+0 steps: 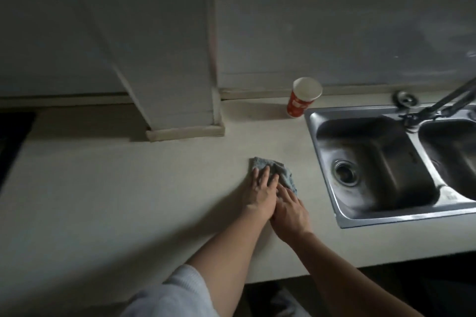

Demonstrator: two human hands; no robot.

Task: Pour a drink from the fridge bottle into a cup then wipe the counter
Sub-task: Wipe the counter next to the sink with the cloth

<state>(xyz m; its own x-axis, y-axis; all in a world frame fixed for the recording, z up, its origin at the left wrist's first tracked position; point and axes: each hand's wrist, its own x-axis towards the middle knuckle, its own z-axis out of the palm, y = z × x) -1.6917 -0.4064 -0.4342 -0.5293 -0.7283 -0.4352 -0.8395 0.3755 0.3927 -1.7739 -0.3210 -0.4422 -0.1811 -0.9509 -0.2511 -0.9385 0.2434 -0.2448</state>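
A small grey-blue cloth (279, 171) lies flat on the pale counter (128, 188), left of the sink. My left hand (261, 190) presses flat on the cloth with fingers spread. My right hand (289, 210) lies beside it, its fingers on the cloth's near right part. A red paper cup (301, 100) with a white inside stands upright at the back of the counter by the wall; its contents cannot be seen. No bottle is in view.
A steel double sink (324, 162) with a drain takes up the right side, and its dark tap (443, 103) reaches over the divider. A white boxed column (180, 85) juts onto the counter at the back. A dark hob edge (13, 136) sits far left.
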